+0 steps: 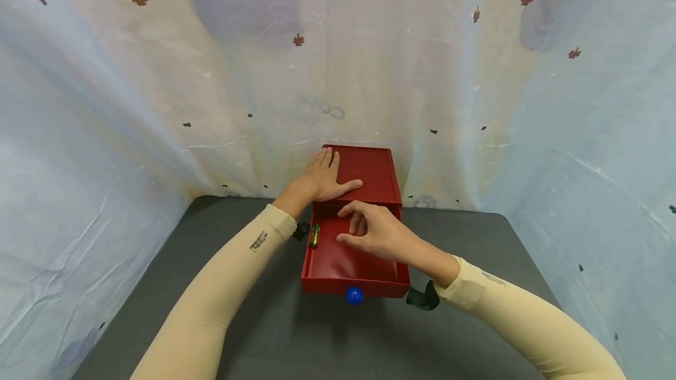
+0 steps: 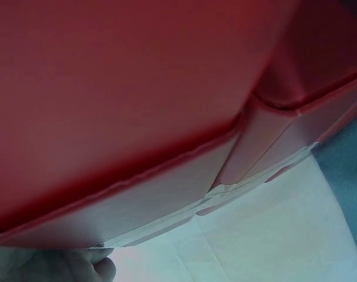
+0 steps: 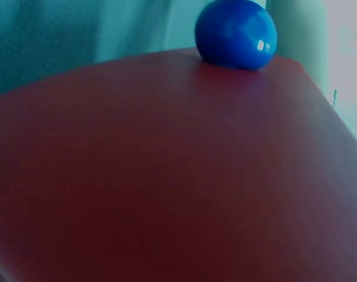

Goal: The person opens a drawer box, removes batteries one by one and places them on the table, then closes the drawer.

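Note:
A red box (image 1: 364, 172) stands at the back of the dark table, its red drawer (image 1: 348, 263) pulled out towards me. My left hand (image 1: 327, 177) rests on the box top with fingers spread and thumb out to the right; part of that hand (image 2: 67, 267) shows at the bottom edge in the left wrist view. My right hand (image 1: 382, 230) is over the drawer, thumb and index finger apart and the other fingers bent, with nothing visible between them. Inside the drawer, a green and gold battery (image 1: 315, 236) lies along the left wall. A blue round knob (image 1: 354, 295) sits on the drawer front.
The dark grey table (image 1: 264, 333) spreads around the box. Behind it hangs a pale curtain (image 1: 343, 87) with leaf prints, which also closes off both sides. A dark strap (image 1: 424, 297) hangs below my right wrist, near the drawer's front right corner.

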Available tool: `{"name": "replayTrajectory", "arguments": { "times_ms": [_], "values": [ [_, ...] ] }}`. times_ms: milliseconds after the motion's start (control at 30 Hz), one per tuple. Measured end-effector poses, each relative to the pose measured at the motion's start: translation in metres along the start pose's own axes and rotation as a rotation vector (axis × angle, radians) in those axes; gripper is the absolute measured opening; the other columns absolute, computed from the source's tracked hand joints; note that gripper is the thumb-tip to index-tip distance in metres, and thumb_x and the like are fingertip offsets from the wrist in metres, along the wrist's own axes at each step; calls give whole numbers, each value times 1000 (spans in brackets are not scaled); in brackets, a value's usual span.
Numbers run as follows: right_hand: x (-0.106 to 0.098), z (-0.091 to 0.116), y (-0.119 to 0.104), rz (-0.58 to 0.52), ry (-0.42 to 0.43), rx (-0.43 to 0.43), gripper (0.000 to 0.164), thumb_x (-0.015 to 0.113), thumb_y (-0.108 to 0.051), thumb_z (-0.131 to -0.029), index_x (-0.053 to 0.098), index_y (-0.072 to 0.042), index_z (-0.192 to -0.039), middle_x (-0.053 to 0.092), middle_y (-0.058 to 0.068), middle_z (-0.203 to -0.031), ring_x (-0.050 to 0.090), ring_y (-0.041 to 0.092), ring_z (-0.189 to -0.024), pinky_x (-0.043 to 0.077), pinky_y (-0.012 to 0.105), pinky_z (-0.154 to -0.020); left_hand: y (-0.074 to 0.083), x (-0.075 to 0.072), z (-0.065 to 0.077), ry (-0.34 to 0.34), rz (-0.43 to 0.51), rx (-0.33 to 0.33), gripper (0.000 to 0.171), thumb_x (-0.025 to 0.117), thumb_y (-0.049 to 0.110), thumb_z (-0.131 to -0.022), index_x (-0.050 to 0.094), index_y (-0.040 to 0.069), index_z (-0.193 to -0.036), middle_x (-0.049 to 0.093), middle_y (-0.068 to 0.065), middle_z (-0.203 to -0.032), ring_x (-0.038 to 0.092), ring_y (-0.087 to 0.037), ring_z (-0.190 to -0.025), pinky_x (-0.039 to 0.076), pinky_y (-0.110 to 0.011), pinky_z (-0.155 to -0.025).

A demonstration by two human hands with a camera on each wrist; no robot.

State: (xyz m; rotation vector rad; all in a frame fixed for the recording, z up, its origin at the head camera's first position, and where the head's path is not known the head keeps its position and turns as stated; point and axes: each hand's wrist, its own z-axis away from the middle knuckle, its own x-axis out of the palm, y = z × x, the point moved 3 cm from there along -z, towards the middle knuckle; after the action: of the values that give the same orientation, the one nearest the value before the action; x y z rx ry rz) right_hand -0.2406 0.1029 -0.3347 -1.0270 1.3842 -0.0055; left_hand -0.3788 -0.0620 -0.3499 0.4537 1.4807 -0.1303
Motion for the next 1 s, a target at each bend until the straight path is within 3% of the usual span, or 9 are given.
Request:
{"name": "replayTrajectory", "arguments": {
  "times_ms": [700, 1000],
  "values": [
    [22, -6, -10, 21, -23, 1, 50, 86, -25, -95, 65, -3, -135, 65, -4, -86, 58, 7, -67, 55, 24, -65, 1, -3, 1, -13, 12, 15, 112, 38, 81, -102, 4, 0, -171, -4, -21, -179, -7, -34, -167, -4, -46, -135],
    [34, -8, -3, -82, -91, 75, 54, 86, -25, -95, 60, -5, -138, 66, -2, -89, 62, 10, -74, 56, 25, -72, 0, -1, 1, -17, 19, 3, 111, 37, 81, -103, 3, 1, -172, -6, -20, -179, -8, -33, -167, -6, -45, -134]
  ]
}}
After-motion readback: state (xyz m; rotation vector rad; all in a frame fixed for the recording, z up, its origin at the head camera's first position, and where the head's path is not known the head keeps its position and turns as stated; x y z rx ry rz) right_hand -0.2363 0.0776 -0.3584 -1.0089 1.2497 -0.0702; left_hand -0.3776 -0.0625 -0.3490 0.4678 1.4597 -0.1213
